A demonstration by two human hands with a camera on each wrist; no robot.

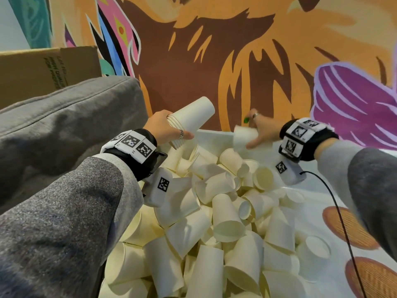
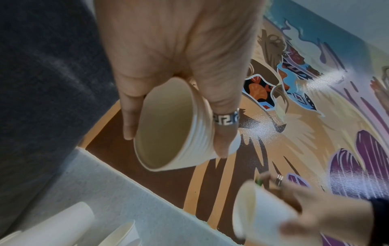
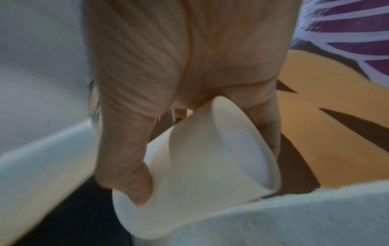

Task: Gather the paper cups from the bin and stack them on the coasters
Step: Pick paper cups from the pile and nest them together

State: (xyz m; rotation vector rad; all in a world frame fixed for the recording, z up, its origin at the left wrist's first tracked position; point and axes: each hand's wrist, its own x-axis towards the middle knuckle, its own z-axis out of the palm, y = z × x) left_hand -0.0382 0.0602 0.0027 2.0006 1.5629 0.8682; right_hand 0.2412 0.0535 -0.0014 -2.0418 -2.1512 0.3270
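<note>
My left hand (image 1: 169,130) grips a nested stack of cream paper cups (image 1: 191,119) above the far left of the bin, rims toward my wrist; the left wrist view looks into the stack's open mouth (image 2: 166,133). To its right, my right hand (image 1: 261,131) holds a single paper cup (image 1: 245,136) by its side, over the bin's far edge; the same single cup (image 3: 200,166) fills the right wrist view. Below both hands lies a heap of loose paper cups (image 1: 214,222) in the white bin (image 1: 214,135). Two round woven coasters (image 1: 343,226) lie at the lower right.
A grey cushion (image 1: 64,125) borders the bin on the left, with a cardboard box (image 1: 43,67) behind it. A painted mural wall (image 1: 236,61) stands just beyond the bin. A black cable (image 1: 341,222) runs from my right wrist across the coasters.
</note>
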